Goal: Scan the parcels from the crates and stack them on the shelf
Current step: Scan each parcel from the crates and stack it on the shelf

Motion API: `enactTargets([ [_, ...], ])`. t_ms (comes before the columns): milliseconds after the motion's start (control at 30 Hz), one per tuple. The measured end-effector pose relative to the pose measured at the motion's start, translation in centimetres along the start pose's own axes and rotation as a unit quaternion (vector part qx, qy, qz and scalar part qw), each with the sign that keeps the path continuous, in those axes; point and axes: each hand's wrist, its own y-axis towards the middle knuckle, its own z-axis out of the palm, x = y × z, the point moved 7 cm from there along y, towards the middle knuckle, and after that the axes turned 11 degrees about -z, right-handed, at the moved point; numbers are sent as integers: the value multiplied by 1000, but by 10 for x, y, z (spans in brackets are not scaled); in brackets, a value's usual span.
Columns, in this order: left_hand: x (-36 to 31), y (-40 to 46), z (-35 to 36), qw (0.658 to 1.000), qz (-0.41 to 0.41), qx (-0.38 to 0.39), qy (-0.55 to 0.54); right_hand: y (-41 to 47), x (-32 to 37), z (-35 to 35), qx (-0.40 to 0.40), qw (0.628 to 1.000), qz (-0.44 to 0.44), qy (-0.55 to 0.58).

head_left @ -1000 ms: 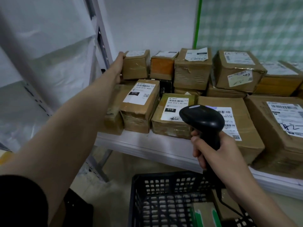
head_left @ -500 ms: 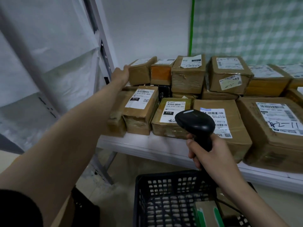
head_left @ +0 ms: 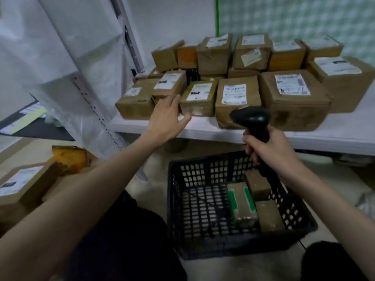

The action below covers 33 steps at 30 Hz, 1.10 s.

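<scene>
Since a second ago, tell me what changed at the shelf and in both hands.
The left hand has let go of the small box at the back left and drawn back toward the shelf edge, fingers spread, holding nothing. The view has tipped down, showing more of the black crate and the parcels in it. The right hand still grips the scanner; the stacked boxes have not moved.

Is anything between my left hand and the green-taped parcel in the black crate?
Nothing visible blocks it. The left hand is open up by the shelf edge, and the green-taped parcel lies uncovered in the open-topped black crate. The right hand holding the scanner hangs above the crate's far right corner.
</scene>
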Motion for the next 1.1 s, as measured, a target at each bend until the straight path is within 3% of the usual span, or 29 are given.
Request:
enactTargets([
  [267,-38,-133,144,985,27,161,59,-47,-40,-53,-21,999,48,-13],
  [400,-55,-157,218,967,29,240,76,-68,-74,-68,-32,996,69,-38],
  [800,-137,-183,379,917,73,384,80,-88,-144,-85,-20,986,142,-85],
  [933,-147,-186,417,898,29,430,84,-88,-155,-98,-30,983,159,-82],
  [1100,-152,-179,433,911,-50,398,92,-83,-154,-96,-33,984,158,-79],
])
